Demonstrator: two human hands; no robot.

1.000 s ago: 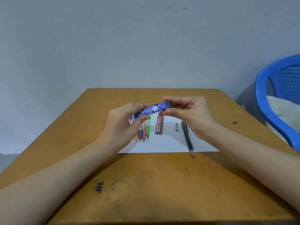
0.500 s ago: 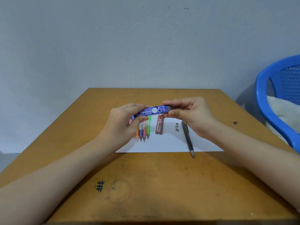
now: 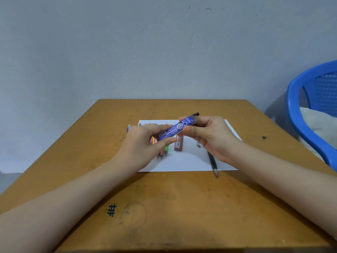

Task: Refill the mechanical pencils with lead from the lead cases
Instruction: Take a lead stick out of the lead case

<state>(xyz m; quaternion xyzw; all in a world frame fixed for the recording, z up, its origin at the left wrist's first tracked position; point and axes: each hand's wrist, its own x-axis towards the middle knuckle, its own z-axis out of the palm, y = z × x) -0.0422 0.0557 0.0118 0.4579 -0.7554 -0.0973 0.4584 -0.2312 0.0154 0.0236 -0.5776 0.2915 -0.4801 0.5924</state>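
A blue lead case [image 3: 176,129] marked "PENCIL LEAD" is held slanted above the white paper [image 3: 189,161]. My left hand [image 3: 144,143] pinches its lower end. My right hand [image 3: 209,136] pinches its upper end near the dark cap [image 3: 196,114], which sticks out past my fingers. Under my left hand lie several coloured mechanical pencils [image 3: 163,152], partly hidden. A red lead case [image 3: 178,144] lies flat beside them. A black mechanical pencil [image 3: 213,164] lies on the paper's right part, its tip over the front edge. Two small grey parts [image 3: 198,144] lie near my right hand.
The brown wooden table [image 3: 164,207] carries an ink hash mark [image 3: 111,209] near the front. A blue plastic chair [image 3: 306,114] with a pale cloth on it stands at the right. A plain wall rises behind the table.
The blue case has tilted more steeply, its right end higher. The dark cap end now shows beyond my right fingers. The view has shifted slightly.
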